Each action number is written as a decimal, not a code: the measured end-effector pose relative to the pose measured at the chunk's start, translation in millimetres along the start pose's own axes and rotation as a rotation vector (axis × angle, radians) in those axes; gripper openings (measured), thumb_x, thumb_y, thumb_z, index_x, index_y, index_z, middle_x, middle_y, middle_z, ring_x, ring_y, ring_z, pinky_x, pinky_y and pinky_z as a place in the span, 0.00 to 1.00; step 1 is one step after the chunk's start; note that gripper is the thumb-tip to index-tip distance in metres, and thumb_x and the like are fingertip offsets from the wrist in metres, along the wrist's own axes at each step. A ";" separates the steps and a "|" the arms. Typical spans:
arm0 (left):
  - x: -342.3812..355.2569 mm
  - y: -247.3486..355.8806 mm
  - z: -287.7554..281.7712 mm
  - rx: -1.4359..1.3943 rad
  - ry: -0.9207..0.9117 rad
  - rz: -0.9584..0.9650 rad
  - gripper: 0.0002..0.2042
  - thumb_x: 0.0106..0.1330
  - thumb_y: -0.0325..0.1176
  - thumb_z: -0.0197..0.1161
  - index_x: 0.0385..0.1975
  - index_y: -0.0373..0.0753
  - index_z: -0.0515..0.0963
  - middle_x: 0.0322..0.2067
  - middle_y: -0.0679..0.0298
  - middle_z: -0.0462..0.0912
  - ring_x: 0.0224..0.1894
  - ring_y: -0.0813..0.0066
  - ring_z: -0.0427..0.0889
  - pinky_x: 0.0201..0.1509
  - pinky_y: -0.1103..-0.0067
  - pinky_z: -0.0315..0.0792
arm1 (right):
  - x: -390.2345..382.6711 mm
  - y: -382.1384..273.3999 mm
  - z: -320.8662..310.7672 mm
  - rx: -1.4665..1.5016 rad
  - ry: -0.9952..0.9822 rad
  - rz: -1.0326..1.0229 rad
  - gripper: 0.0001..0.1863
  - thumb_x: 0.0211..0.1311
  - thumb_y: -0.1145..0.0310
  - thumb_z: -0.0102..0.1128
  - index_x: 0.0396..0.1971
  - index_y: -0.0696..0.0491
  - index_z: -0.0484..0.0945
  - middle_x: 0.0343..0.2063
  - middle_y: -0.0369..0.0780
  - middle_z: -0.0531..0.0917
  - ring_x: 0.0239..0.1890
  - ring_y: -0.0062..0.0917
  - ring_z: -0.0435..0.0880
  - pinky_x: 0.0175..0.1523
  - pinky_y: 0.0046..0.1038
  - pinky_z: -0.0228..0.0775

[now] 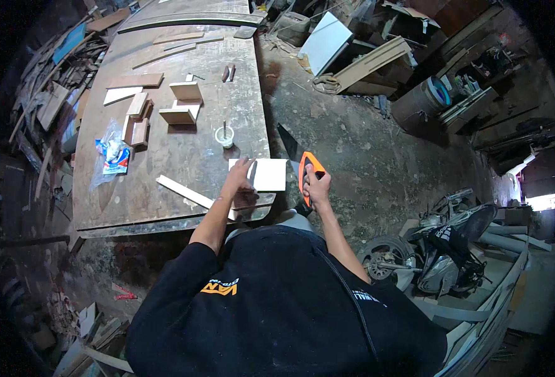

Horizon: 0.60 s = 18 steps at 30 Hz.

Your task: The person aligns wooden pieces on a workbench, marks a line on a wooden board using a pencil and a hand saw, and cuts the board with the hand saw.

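Note:
A white rectangular board (271, 174) lies at the table's right edge and juts past it. My left hand (242, 176) rests on the board's left part, fingers spread and pressing down on it. Off the table's right side, my right hand (317, 187) is closed around the orange handle of a handsaw (289, 147). The saw's dark blade points up and away to the left, just right of the board and seemingly apart from it. A long white strip of wood (185, 191) lies left of my left forearm.
The worn wooden table (183, 151) bears a small tub (224, 137) with a stick in it, joined wood pieces (182, 103), a plastic bag (111, 156) and several strips. Scrap wood (51, 107) is heaped at left. A motorcycle (437, 245) stands at right, a barrel (423, 103) farther back.

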<state>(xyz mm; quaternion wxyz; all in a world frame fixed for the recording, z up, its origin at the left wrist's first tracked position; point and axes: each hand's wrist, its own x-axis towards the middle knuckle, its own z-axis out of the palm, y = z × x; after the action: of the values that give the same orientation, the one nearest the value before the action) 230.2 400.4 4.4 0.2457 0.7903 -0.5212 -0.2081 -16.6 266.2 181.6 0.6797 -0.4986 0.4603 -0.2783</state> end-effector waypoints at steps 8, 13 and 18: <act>4.9 26.8 13.5 0.112 0.066 0.098 0.61 0.21 0.49 0.83 0.69 0.54 0.64 0.67 0.57 0.64 0.72 0.50 0.57 0.73 0.53 0.53 | -2.7 -31.3 0.0 0.073 -0.092 0.113 0.19 0.71 0.56 0.59 0.22 0.49 0.67 0.14 0.28 0.65 0.10 0.10 0.63 0.13 0.18 0.54; 5.3 35.6 20.5 0.068 0.067 0.035 0.60 0.20 0.49 0.84 0.68 0.54 0.65 0.67 0.57 0.64 0.71 0.46 0.57 0.73 0.52 0.52 | 6.9 -35.3 7.5 0.024 -0.091 0.119 0.19 0.71 0.56 0.59 0.23 0.49 0.67 0.14 0.28 0.65 0.10 0.10 0.63 0.14 0.18 0.54; 3.3 26.5 13.5 0.020 0.023 0.092 0.61 0.19 0.48 0.84 0.68 0.55 0.66 0.68 0.57 0.64 0.70 0.46 0.57 0.74 0.52 0.52 | 12.7 -35.5 19.3 0.019 -0.138 0.141 0.17 0.72 0.56 0.58 0.26 0.50 0.69 0.14 0.28 0.64 0.11 0.10 0.62 0.14 0.18 0.54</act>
<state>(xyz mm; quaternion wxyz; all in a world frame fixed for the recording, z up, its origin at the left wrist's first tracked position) 204.4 386.1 9.5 0.2533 0.7702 -0.5562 -0.1824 9.0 251.3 211.9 0.7323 -0.4768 0.4435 -0.1990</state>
